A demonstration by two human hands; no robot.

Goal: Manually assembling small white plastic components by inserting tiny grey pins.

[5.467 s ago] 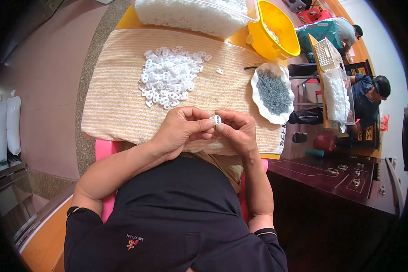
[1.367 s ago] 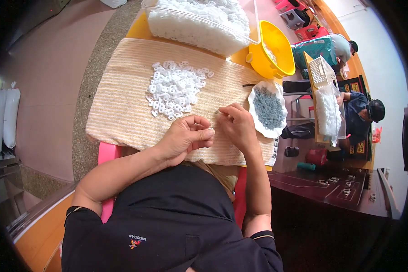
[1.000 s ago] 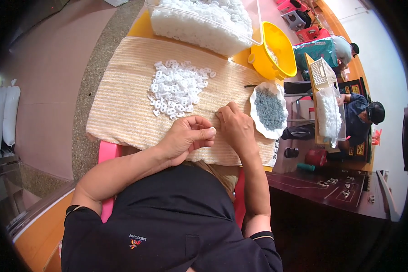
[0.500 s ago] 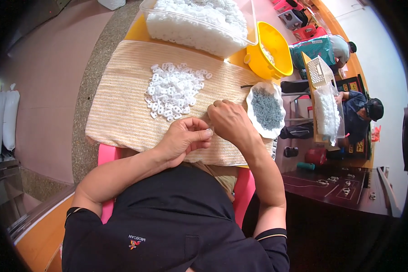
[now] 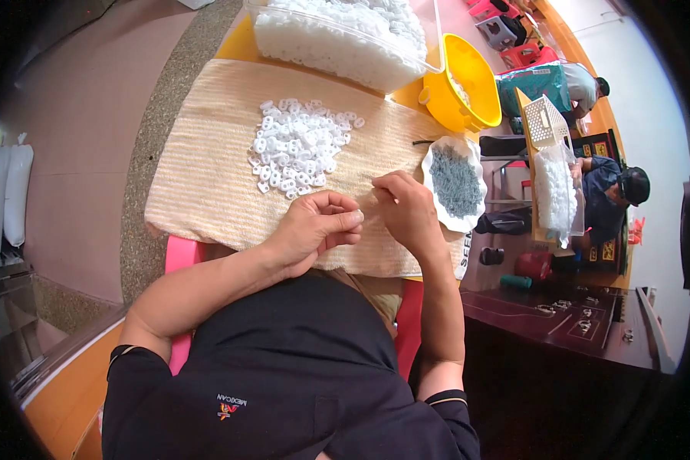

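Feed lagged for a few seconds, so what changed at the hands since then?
The right hand left the left hand and moved right toward the white dish of grey bits. The left hand stayed curled; the pile of white rings and beige towel look unchanged.

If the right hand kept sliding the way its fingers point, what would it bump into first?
Probably the white dish of small grey bits. The right hand points up and rightward over the striped cloth, though depth is hard to judge.

The right hand (image 5: 408,208) has parted from the left hand (image 5: 314,230) and moved toward the white dish of grey bits (image 5: 454,182).
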